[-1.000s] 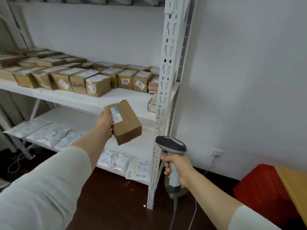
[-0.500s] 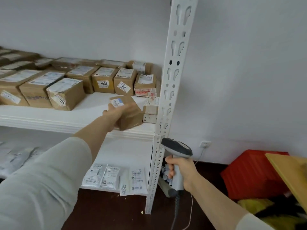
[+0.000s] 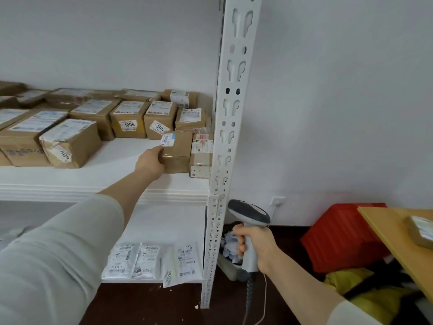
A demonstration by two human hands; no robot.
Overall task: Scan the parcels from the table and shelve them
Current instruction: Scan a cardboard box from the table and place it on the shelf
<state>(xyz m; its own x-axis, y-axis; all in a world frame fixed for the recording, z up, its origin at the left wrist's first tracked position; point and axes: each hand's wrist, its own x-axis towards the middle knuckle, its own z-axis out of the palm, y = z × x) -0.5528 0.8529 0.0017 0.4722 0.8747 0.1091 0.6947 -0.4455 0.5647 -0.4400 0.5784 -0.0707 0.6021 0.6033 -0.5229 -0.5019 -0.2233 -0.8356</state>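
Left hand [image 3: 151, 161]: fingers curled round the near end of a brown parcel [image 3: 178, 152], apparently resting on the shelf [image 3: 117, 158], just beside a taped parcel [image 3: 200, 158]. Right hand [image 3: 257, 246]: wrapped round the scanner [image 3: 250, 213], held low. Risk: the parcel sits near the shelf front, so a hasty release could tip it off.

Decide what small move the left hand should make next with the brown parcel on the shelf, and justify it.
Probably open the left hand and draw it back. The brown parcel it grips appears to sit on the upper shelf, close beside the taped parcel by the post, so it looks placed. On the table lies another parcel.
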